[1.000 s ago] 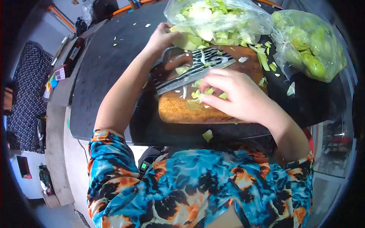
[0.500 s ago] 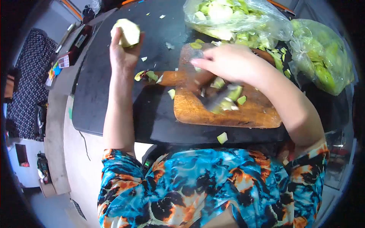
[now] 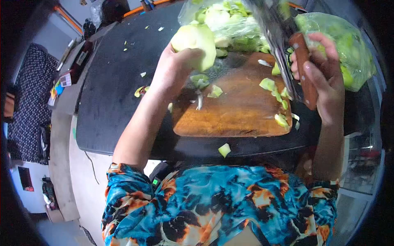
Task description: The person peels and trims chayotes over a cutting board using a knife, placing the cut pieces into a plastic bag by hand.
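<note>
A pale green, peeled piece of produce (image 3: 197, 43) is gripped in my left hand (image 3: 176, 65), above the left back part of the wooden cutting board (image 3: 230, 119). My right hand (image 3: 324, 74) is closed round the brown wooden handle of a large knife (image 3: 303, 69), at the right side of the board. The wide blade points up and away and is blurred. Green scraps (image 3: 269, 85) lie along the board's right side, with a few near its left part. One cut piece (image 3: 224, 150) rests on the table in front of the board.
Behind the board a clear plastic bag (image 3: 242, 30) holds cut green pieces. Another bag (image 3: 349, 49) with whole green produce stands at the right. Small peels (image 3: 139, 91) lie on the black table (image 3: 111, 94) at the left. A patterned dark cloth (image 3: 30, 98) is far left.
The produce in my left hand has come in from the left over the board. My right hand has moved right and now lifts the knife. Scraps now lie at the board's right side.
</note>
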